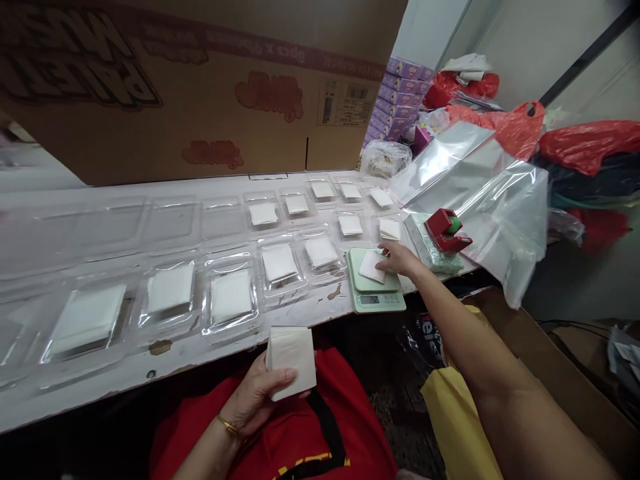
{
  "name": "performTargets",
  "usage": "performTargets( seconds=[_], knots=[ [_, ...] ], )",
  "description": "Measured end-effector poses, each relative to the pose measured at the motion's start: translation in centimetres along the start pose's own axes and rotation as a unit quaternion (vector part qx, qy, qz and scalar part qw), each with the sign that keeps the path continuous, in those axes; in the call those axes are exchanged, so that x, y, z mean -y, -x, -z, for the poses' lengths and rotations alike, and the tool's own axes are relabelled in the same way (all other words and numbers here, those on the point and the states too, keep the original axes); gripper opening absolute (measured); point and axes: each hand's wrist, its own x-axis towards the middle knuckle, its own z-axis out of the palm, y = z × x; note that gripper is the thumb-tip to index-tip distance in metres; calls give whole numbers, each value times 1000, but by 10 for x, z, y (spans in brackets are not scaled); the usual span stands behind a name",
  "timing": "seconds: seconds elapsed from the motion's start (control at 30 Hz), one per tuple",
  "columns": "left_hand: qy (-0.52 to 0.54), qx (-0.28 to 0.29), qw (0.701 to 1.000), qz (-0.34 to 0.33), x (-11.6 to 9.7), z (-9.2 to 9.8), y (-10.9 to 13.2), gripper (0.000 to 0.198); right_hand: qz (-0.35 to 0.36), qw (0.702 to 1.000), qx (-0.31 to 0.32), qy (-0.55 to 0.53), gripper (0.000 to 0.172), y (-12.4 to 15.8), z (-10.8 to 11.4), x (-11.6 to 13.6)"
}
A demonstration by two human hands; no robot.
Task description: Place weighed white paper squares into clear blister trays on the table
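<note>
My left hand (265,387) is closed round a thick stack of white square sheets (295,360), with the thumb on the top sheet, above my lap. On the pale green digital scale (377,301) at the table's front edge lies a thinner stack of white squares (370,265). My right hand (397,259) pinches this stack at its right side. The digits on the scale's display are too blurred to read. Clear plastic trays (230,297) stand in rows to the left and behind the scale, several with white squares inside.
A large cardboard box (210,100) stands along the back of the table. Right of the scale sit a red tape dispenser (447,233) and clear plastic bags (505,193). Purple boxes (400,100) are stacked behind. Trays without squares (173,223) lie at the far left.
</note>
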Motion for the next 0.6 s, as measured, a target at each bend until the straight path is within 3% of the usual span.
performTargets(
  seconds=[0.13, 0.3, 0.5, 0.6],
  knots=[
    [1, 9, 1000, -8, 1, 0, 0, 38, -3, 999, 35, -1, 45, -11, 2, 0],
    [3, 14, 1000, -16, 1, 2, 0, 37, 11, 998, 60, -2, 22, -13, 4, 4],
    [21, 15, 998, -49, 1, 5, 5, 37, 77, 996, -23, -26, 9, 24, -5, 18],
    [34, 15, 997, -68, 0, 9, 9, 38, 161, 979, -36, -117, 13, 29, -8, 48]
  ],
)
